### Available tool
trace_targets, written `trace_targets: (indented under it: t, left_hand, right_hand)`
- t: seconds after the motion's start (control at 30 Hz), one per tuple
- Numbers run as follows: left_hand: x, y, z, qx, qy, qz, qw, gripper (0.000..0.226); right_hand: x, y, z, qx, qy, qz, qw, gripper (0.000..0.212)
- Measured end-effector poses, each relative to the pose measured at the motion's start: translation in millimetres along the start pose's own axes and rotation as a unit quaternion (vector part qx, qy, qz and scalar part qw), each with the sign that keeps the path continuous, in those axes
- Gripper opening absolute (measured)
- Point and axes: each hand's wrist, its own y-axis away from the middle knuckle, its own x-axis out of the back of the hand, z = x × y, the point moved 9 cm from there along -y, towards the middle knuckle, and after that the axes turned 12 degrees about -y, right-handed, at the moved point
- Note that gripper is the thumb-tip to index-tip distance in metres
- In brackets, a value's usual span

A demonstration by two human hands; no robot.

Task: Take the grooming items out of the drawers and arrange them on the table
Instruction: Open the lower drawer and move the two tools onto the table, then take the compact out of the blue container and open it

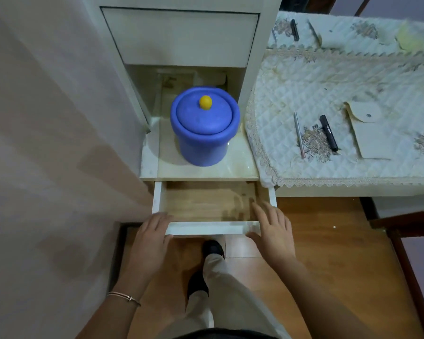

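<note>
The white drawer point(212, 228) stands pulled out below the shelf, and its wooden bottom point(201, 201) shows nothing inside. My left hand point(154, 232) grips the left corner of the drawer front, fingers over the rim. At the right corner my right hand point(273, 228) holds on with fingers spread and the thumb under the front. On the quilted table cloth point(316, 77) to the right lie a thin silver pencil point(299, 135), a black tube point(329, 133) and a cream pouch point(368, 134).
A blue lidded pot point(205, 128) with a yellow knob stands on the shelf above the drawer. A mirror at the back of the table repeats the items. A wall runs along the left. My legs and dark shoes stand on the wooden floor point(328, 253).
</note>
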Motion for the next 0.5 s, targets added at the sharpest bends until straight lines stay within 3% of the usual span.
trace_targets:
  t: [0.13,0.3,0.5]
  left_hand:
    - [15.7,-45.7,4.5,-0.007,-0.016,0.044,0.999,0.068]
    - [18.9,-89.8,3.0,-0.018,-0.053,0.056,0.997,0.076]
    - [30.2,-106.4,2.4,0.014,-0.051,0.082,0.995,0.064]
  right_hand:
    - [8.5,-47.5,-6.5,0.031,0.042,0.01,0.999,0.095]
    - [7.8,-85.8,-5.0,0.046,0.046,0.022,0.998,0.087]
    - [17.8,-103.3,-7.2,0.041,0.034,0.059,0.997,0.068]
